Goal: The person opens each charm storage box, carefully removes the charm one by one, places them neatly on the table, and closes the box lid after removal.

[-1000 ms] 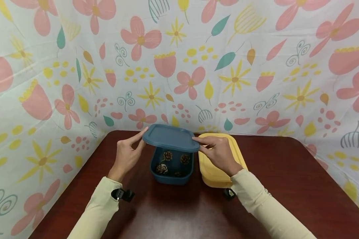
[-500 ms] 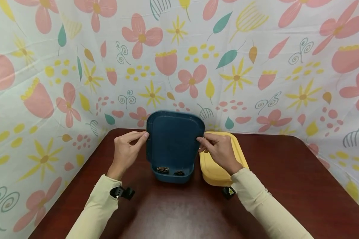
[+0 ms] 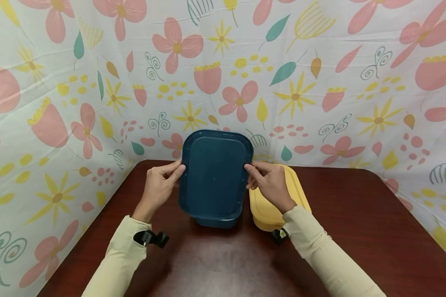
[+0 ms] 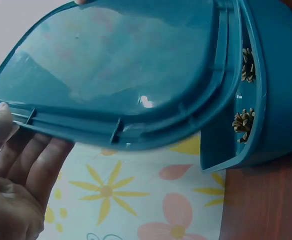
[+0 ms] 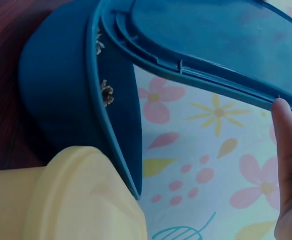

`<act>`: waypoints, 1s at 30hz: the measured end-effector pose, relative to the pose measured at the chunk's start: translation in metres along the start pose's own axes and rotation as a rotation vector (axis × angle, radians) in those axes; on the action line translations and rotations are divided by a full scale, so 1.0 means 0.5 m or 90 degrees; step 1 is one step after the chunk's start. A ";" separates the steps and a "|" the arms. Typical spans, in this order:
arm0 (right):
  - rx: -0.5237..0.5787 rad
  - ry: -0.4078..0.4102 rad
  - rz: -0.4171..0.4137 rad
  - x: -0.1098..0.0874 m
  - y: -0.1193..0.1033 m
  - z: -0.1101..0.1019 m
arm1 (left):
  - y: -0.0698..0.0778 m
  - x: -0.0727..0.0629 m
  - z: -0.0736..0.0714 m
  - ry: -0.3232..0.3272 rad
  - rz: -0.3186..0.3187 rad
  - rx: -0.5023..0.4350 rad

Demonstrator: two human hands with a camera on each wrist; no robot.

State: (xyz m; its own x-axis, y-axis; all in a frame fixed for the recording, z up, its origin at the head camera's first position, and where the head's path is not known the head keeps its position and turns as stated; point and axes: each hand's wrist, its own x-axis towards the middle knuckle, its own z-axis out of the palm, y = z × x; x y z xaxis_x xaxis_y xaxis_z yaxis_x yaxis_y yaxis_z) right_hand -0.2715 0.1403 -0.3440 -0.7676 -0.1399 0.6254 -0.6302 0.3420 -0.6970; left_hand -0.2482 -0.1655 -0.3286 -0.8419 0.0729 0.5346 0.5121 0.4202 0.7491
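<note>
A dark blue plastic lid (image 3: 215,175) stands nearly upright, its ribbed underside facing me. My left hand (image 3: 159,183) pinches its left edge between thumb and fingers. On the opposite edge, my right hand (image 3: 273,183) pinches it the same way. Behind and below the lid sits a blue box (image 3: 217,222), mostly hidden in the head view. Both wrist views look past the lid into the box, where pine cones (image 4: 244,125) lie inside. In the right wrist view a pine cone (image 5: 106,93) shows near the box's rim.
A yellow lidded box (image 3: 269,210) stands close to the blue box's right, partly behind my right hand. Both boxes are on a dark red-brown table (image 3: 357,214). A floral cloth (image 3: 223,74) hangs behind the table and along its sides.
The lid has tipped up from a slanted, top-showing position over the box to nearly upright with its underside towards me. It now hides the pine cones from the head view.
</note>
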 end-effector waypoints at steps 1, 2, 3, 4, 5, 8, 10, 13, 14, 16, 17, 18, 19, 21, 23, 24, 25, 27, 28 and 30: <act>0.006 0.002 0.009 0.002 0.001 -0.001 | 0.000 0.001 -0.002 -0.013 -0.011 0.000; 0.011 0.001 0.019 0.004 0.002 -0.001 | -0.001 0.003 -0.003 -0.026 -0.026 -0.002; 0.015 0.000 0.032 0.005 0.004 -0.001 | -0.002 0.004 -0.004 -0.039 -0.041 -0.009; 0.018 -0.006 0.044 0.006 0.005 -0.002 | -0.004 0.006 -0.005 -0.050 -0.053 -0.016; 0.020 -0.013 0.058 0.007 0.006 -0.002 | -0.006 0.007 -0.006 -0.063 -0.064 -0.027; 0.016 -0.040 0.099 0.005 0.012 0.002 | -0.015 0.010 -0.006 -0.105 -0.096 -0.089; 0.002 -0.061 0.119 0.000 0.018 0.006 | -0.023 0.009 -0.006 -0.133 -0.129 -0.138; -0.013 -0.091 0.138 -0.010 0.027 0.015 | -0.039 0.006 -0.004 -0.150 -0.182 -0.178; -0.016 -0.100 0.142 -0.013 0.029 0.017 | -0.046 0.004 -0.005 -0.149 -0.197 -0.180; -0.016 -0.116 0.145 -0.020 0.033 0.021 | -0.061 -0.001 -0.007 -0.138 -0.216 -0.172; -0.016 -0.123 0.148 -0.023 0.035 0.021 | -0.068 -0.004 -0.009 -0.133 -0.222 -0.166; -0.018 -0.129 0.151 -0.025 0.035 0.020 | -0.075 -0.006 -0.013 -0.128 -0.226 -0.160; -0.020 -0.137 0.153 -0.028 0.036 0.016 | -0.082 -0.008 -0.019 -0.124 -0.228 -0.153; -0.028 -0.154 0.159 -0.032 0.036 0.004 | -0.091 -0.012 -0.038 -0.120 -0.229 -0.129; -0.044 -0.176 0.163 -0.036 0.036 -0.014 | -0.101 -0.012 -0.064 -0.122 -0.236 -0.107; -0.056 -0.188 0.163 -0.038 0.037 -0.026 | -0.107 -0.012 -0.080 -0.124 -0.241 -0.097; -0.068 -0.202 0.160 -0.040 0.038 -0.038 | -0.114 -0.012 -0.097 -0.128 -0.246 -0.085; -0.103 -0.225 0.149 -0.047 0.040 -0.063 | -0.131 -0.010 -0.128 -0.134 -0.259 -0.063; -0.122 -0.233 0.142 -0.052 0.043 -0.076 | -0.141 -0.009 -0.142 -0.139 -0.268 -0.055; -0.153 -0.245 0.126 -0.068 0.046 -0.102 | -0.162 -0.006 -0.168 -0.147 -0.289 -0.024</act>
State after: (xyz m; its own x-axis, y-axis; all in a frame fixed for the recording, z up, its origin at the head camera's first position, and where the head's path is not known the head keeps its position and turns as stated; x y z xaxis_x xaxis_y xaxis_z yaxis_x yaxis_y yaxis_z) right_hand -0.2539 0.2005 -0.3633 -0.8860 -0.3675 0.2828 -0.4577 0.5955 -0.6602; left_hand -0.2728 -0.2758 -0.3580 -0.9944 0.0905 0.0546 0.0881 0.4239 0.9014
